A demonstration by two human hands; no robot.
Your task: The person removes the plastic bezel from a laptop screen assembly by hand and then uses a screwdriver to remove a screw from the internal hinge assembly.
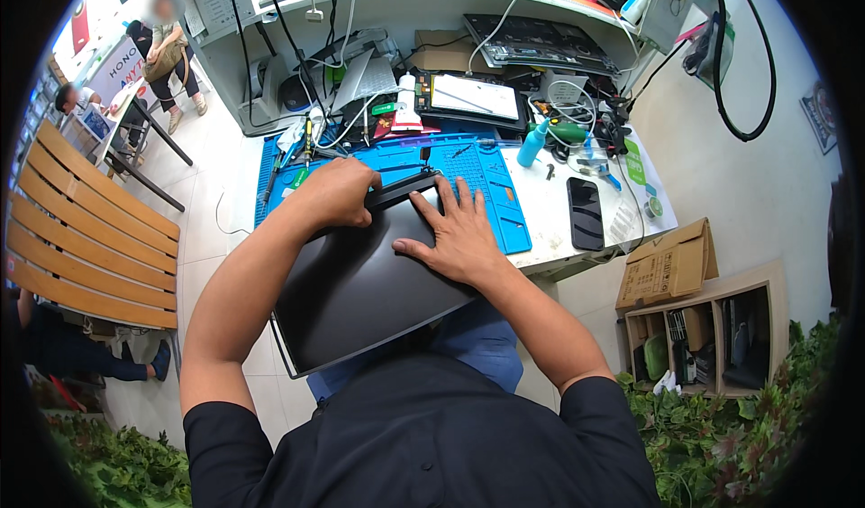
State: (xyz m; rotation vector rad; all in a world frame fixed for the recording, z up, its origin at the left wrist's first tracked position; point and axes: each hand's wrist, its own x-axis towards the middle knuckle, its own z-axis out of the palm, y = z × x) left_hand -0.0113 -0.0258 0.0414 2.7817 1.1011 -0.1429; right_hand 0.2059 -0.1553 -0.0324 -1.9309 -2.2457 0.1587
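Observation:
A dark flat screen panel (pixel 351 310) rests tilted on my lap against the desk's front edge, with a black strip (pixel 405 184) along its far edge. My left hand (pixel 341 192) is curled closed at that far edge, gripping it; its fingertips are partly hidden. My right hand (pixel 450 237) lies spread on the panel's right part, fingertips by the strip. Beyond them is a blue work mat (pixel 500 210) with small tools. To the right are a light-blue bottle (pixel 532 147) and a black phone (pixel 585 212) on the white desk.
A cluttered shelf unit (pixel 216 66) holds cables and laptop parts (pixel 541 44). A slatted wooden chair (pixel 90 228) stands left, near seated and standing people (pixel 167 48). At right are a cardboard box (pixel 662 269), a cubby shelf (pixel 716 301) and leafy plants (pixel 676 445).

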